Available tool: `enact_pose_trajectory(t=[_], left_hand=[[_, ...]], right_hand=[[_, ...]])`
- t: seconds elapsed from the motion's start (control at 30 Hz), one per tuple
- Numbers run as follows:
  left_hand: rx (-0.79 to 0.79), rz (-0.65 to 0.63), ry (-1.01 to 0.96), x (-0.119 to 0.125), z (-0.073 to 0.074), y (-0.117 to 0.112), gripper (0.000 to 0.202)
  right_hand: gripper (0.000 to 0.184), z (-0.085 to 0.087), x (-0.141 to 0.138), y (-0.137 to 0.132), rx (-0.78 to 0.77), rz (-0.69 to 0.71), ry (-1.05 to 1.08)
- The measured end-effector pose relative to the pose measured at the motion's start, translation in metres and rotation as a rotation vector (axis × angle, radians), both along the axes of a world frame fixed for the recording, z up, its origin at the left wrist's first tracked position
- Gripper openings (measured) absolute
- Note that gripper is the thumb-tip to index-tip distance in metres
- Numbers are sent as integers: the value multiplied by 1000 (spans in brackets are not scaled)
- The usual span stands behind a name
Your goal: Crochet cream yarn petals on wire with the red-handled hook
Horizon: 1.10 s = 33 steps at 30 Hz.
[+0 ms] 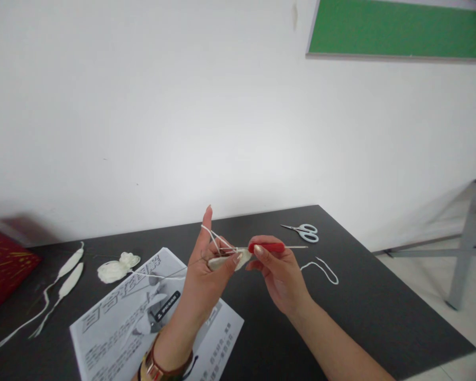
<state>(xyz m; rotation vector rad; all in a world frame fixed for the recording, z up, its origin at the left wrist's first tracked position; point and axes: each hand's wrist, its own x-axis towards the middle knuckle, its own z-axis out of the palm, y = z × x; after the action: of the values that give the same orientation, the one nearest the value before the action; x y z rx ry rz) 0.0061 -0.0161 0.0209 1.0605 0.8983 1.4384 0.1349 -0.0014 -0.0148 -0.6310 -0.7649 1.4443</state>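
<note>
My left hand pinches a small white crochet piece between thumb and fingers, its index finger raised with white yarn looped over it. In my right hand is a crochet hook with a red handle, held between thumb and fingers. The hook's metal shaft points left into the yarn at the top edge of the piece. The exact stitch is too small to make out. From the left hand the yarn runs left to a white yarn bundle on the table.
Printed sheets lie under my left forearm on the black table. Scissors and a loose yarn piece are at right. Two white crocheted pieces with tails and a red box lie at left. A white wall stands behind.
</note>
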Motion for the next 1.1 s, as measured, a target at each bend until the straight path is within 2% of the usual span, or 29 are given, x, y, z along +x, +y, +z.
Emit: enact_pose_trajectory(t=[0.17,0.33,0.5,0.63,0.7,0.8,0.9,1.0,1.03,1.1], left_hand=[[-29,-8,-91,6,-7,2,88],[-33,-53,-224,0,-7,4,72],[-22,-51,-354,-8,-3,7,60],[-26,-166,-413,-24,-5,14,35],[-33,-250,-433,-39,-6,21,26],[-111,-327,-363,-63,-2,31,33],[-99,-309,-125,-82,5,35,37],[-92,-314,73,-89,9,34,32],[-84,-276,91,-90,10,33,27],[-73,-97,40,-93,9,35,15]], right_hand=[[21,-1,-1,0,-23,-20,14],[18,3,3,2,-45,-40,84],[16,6,6,0,54,-95,5],[12,6,9,-1,107,-91,-16],[13,9,14,-2,178,-78,-60],[17,16,24,-6,383,-73,-242],[20,26,29,-13,614,-103,-484],[27,29,30,-18,766,-166,-632],[30,27,29,-19,801,-188,-662],[35,23,27,-21,864,-243,-709]])
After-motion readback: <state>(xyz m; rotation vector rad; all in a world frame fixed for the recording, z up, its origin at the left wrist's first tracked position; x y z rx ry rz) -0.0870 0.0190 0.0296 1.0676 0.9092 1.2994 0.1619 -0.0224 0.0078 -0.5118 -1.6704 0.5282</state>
